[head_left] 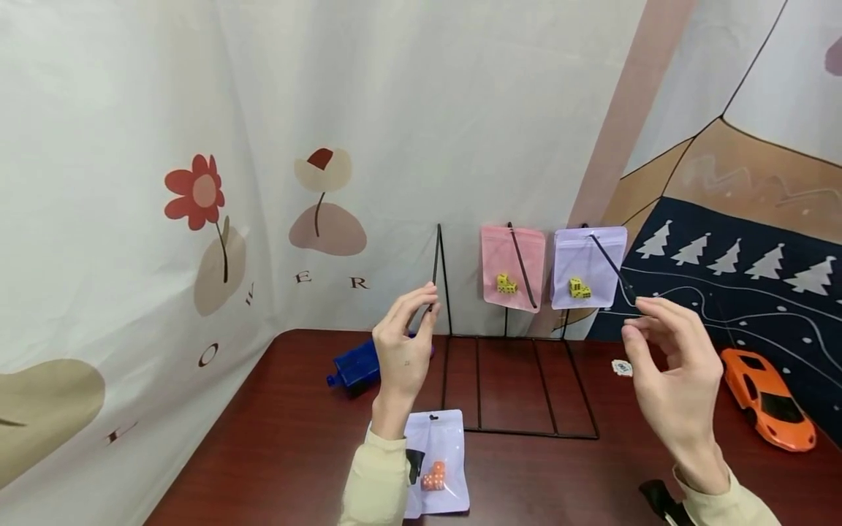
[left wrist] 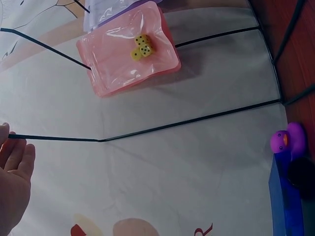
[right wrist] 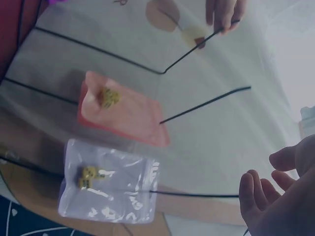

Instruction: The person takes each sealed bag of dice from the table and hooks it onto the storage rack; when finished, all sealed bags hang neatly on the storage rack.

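A black wire rack [head_left: 520, 432] stands on the table with three long prongs. My left hand [head_left: 404, 347] is at the free end of its left prong [left wrist: 54, 138], thumb and fingertips on either side of the tip. A pink pouch [head_left: 513, 267] with yellow dice hangs on the middle prong. On the right prong [right wrist: 197, 195] hangs a lilac pouch [head_left: 588, 270], also with yellow dice. My right hand [head_left: 680, 372] is at this prong's tip, its fingertips right at the wire and the thumb held apart.
Lilac pouches [head_left: 450, 435] with orange dice lie below my left wrist. Behind the left hand are a blue object [head_left: 355, 367] and a purple duck [left wrist: 297, 139]. An orange toy car [head_left: 770, 398] and a small white tag [head_left: 621, 367] lie on the right.
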The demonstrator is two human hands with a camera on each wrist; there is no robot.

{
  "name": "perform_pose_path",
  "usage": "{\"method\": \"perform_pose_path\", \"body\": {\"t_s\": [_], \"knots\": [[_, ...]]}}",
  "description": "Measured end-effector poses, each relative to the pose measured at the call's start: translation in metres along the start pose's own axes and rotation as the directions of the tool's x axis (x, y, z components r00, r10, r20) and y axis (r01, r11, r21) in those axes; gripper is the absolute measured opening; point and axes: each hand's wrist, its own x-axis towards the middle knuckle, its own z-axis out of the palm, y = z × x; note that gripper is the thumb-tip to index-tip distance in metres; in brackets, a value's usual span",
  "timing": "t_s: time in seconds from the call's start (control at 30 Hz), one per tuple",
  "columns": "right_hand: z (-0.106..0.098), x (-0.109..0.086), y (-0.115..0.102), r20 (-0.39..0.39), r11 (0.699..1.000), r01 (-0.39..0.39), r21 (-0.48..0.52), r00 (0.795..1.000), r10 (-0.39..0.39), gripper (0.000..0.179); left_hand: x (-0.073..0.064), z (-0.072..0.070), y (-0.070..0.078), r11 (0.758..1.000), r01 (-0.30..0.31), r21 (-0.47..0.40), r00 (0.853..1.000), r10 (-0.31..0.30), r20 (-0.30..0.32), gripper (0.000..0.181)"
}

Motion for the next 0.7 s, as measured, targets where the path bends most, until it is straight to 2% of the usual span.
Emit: {"method": "perform_pose_path", "body": {"t_s": [0.07, 0.27, 0.43, 0.57, 0.7], "knots": [[-0.001, 0.001, 0.007, 0.011, 1.0, -0.007, -0.009, 1.0, 0.007, 0.035, -0.001, -0.002, 0.0, 0.999, -0.007, 0.035, 1.0, 0.007, 0.001, 0.019], [0.004, 0.007, -0.003, 0.05, 1.0, -0.016, -0.004, 0.999, 0.016, 0.035, -0.01, -0.01, 0.005, 0.987, -0.017, 0.161, 0.999, 0.021, -0.024, 0.024], [0.003, 0.007, -0.001, 0.047, 1.0, -0.019, -0.001, 0.999, 0.02, 0.035, -0.014, -0.021, 0.01, 0.98, 0.005, 0.2, 0.999, 0.002, -0.037, 0.031], [0.002, 0.009, 0.003, 0.014, 0.999, -0.015, 0.035, 1.0, 0.014, 0.031, -0.018, -0.035, 0.015, 0.973, 0.047, 0.227, 0.999, -0.046, -0.012, 0.03], [0.001, 0.013, 0.007, -0.017, 0.999, -0.01, 0.052, 1.0, 0.011, 0.029, -0.029, -0.054, 0.018, 0.953, 0.136, 0.27, 0.988, -0.151, 0.035, 0.023]]}}
